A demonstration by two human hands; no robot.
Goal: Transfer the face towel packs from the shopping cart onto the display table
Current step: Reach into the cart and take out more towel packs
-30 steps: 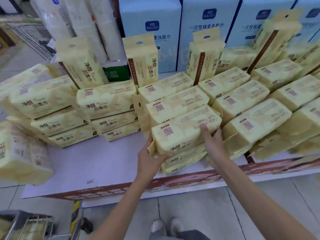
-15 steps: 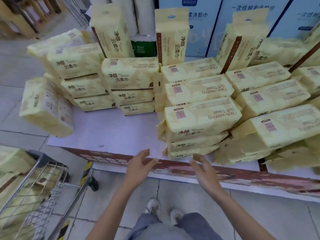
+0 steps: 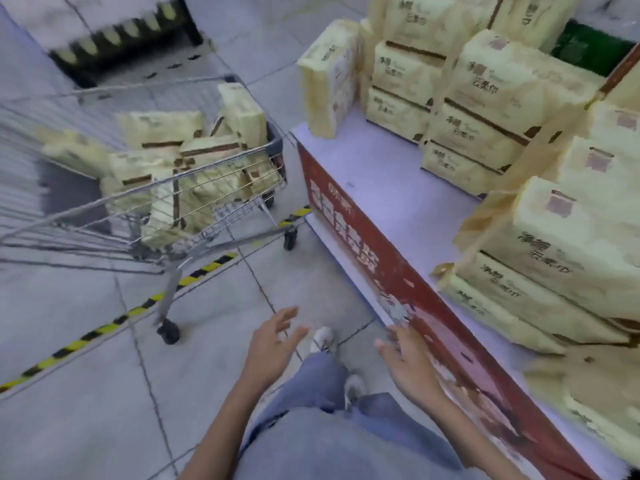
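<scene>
Spreading relaxed fingers, left hand (image 3: pixel 273 344) and right hand (image 3: pixel 408 365) hold nothing.

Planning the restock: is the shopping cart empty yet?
Not empty: several face towel packs lie piled in the shopping cart.

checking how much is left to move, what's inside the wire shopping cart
Several pale yellow face towel packs lie piled in the metal wire shopping cart. Whatever is under the pile is covered.

The pale-topped display table (image 3: pixel 391 188) carries stacked yellow face towel packs (image 3: pixel 485 109), one upright pack (image 3: pixel 329 77) at its corner.
</scene>
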